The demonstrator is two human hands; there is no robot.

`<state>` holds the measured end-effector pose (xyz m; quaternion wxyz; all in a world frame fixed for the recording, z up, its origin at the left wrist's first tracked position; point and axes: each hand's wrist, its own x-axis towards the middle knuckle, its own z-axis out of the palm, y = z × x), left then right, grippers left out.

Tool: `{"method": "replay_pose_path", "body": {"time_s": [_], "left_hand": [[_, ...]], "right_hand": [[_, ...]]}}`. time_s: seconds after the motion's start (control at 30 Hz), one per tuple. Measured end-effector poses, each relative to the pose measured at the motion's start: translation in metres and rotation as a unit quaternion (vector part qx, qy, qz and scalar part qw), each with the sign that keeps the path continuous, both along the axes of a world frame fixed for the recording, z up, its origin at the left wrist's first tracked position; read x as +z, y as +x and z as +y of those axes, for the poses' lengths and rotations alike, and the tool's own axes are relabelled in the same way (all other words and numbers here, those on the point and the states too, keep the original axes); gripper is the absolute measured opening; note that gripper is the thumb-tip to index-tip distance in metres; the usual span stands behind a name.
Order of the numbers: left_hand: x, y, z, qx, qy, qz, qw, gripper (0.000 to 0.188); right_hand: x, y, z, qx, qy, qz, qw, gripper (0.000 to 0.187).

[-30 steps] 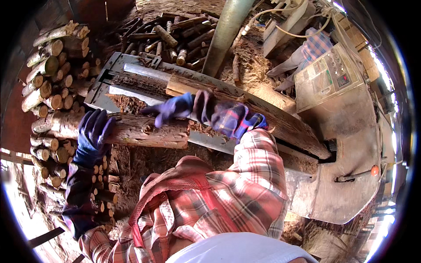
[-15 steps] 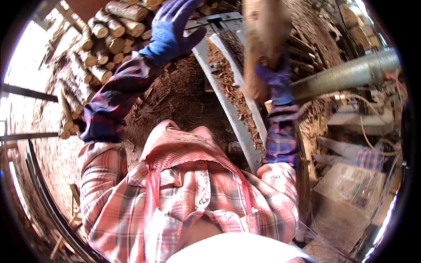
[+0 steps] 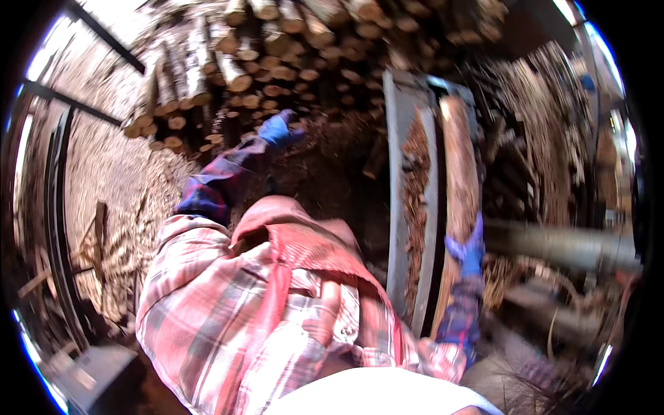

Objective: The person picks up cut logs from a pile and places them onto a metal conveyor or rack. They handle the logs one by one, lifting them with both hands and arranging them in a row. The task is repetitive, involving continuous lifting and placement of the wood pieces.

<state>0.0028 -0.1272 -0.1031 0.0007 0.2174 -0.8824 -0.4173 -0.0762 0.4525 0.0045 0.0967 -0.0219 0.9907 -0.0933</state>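
Observation:
A blue-purple glove covers my right hand (image 3: 467, 243), whose fingers are wrapped round the near part of a log (image 3: 460, 162). The log is long, pale brown and mostly smooth, and it lies lengthwise along the right side of a grey metal trough (image 3: 395, 200). Reddish bark shavings (image 3: 415, 180) lie in the trough. On the left, my blue-gloved left hand (image 3: 278, 129) reaches out in front of the log pile (image 3: 277, 69). Its thumb looks apart from the fingers, which are small and somewhat blurred, and nothing shows in it.
Cut logs are stacked with their ends toward me across the back. A grey-green metal pipe (image 3: 567, 243) runs out to the right of the trough. Stripped bark (image 3: 560, 124) hangs at the far right. Dark metal bars (image 3: 59, 228) stand at the left.
My view has turned toward the left. The log, raised and blurred before, now lies along the trough with my right hand on it. My left hand has moved away from the trough toward the pile.

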Motion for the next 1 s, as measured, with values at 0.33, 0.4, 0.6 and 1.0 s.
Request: {"method": "replay_pose_path", "body": {"time_s": [0.33, 0.4, 0.6, 1.0], "left_hand": [[-0.136, 0.051, -0.076, 0.063, 0.098, -0.118, 0.986, 0.071], [-0.151, 0.065, -0.093, 0.077, 0.135, -0.073, 0.985, 0.066], [-0.166, 0.163, -0.154, 0.202, 0.271, 0.000, 0.941, 0.046], [-0.183, 0.306, -0.146, 0.554, 0.420, 0.041, 0.718, 0.038]], "right_hand": [[0.034, -0.054, -0.295, 0.264, -0.240, 0.140, 0.924, 0.068], [0.019, -0.069, -0.398, 0.392, -0.213, 0.136, 0.885, 0.070], [-0.002, -0.121, -0.737, 0.486, -0.266, 0.085, 0.828, 0.085], [-0.135, -0.260, -0.977, 0.017, -0.458, -0.502, 0.733, 0.051]]}}
